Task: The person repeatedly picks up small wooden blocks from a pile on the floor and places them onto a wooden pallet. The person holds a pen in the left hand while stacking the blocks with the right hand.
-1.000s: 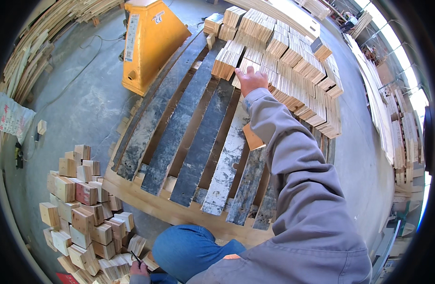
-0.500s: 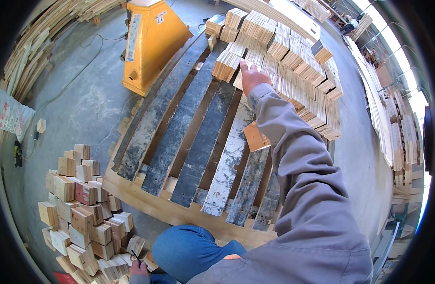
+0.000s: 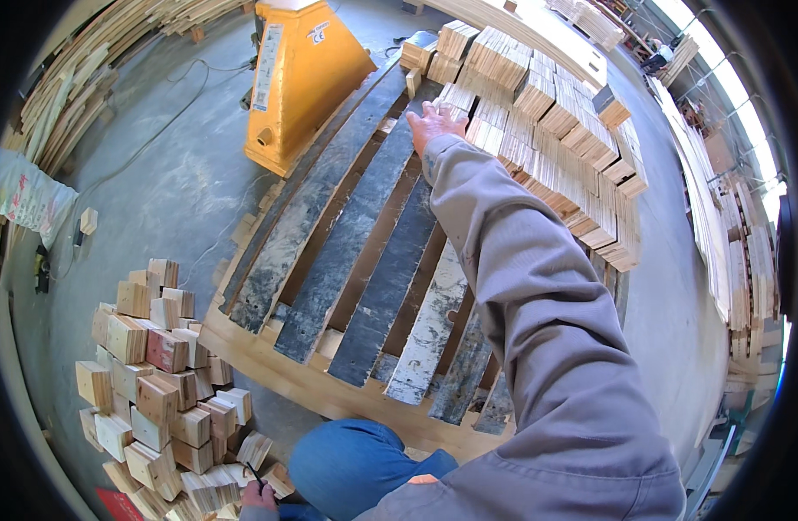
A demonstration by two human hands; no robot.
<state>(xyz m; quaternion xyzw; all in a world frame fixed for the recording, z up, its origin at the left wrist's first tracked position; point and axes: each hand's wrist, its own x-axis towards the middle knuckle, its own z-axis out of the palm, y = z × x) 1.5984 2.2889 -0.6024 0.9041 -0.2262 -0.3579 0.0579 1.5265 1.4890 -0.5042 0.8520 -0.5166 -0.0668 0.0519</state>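
My right hand (image 3: 435, 124) reaches far out over the slatted pallet (image 3: 368, 321). Its fingers are spread against the left end of the near row of stacked plywood blocks (image 3: 538, 161); what lies under the palm is hidden. Low at the picture's edge, my left hand (image 3: 260, 497) is closed around a thin black pen-like stick (image 3: 254, 473). That hand is beside a heap of loose wooden blocks (image 3: 169, 391), lying left of my blue-clad knee (image 3: 347, 469).
A yellow metal housing (image 3: 299, 87) stands past the pallet's left side. Long timber strips (image 3: 78, 95) lie at the far left near a white sack (image 3: 34, 195). A cable crosses the floor. More boards line the right, and another person (image 3: 659, 56) is far off.
My right hand has shifted left, its fingers going from pointing to spread over the row's end block. My forearm now covers the orange-brown block seen before. The left hand still grips the stick.
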